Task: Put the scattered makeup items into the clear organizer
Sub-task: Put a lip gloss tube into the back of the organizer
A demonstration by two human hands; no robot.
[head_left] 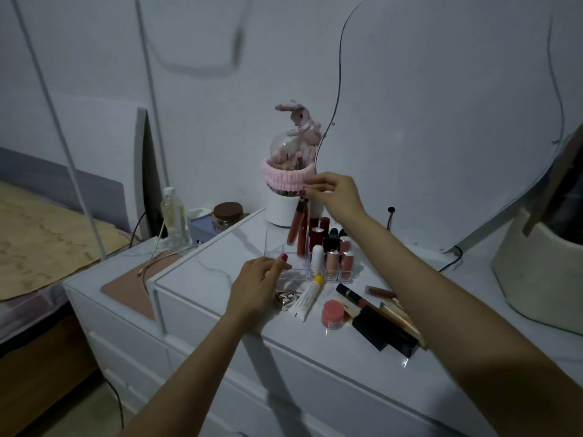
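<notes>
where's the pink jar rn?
Head view, lower centre-right: the pink jar sits on the dresser top, outside the organizer, between the white tube and the black box.

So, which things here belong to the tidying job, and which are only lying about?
Job: clear organizer, lip gloss in the right hand, white tube, pink jar, left hand.
Lying about: water bottle, brown-lidded jar, brush holder.
</notes>
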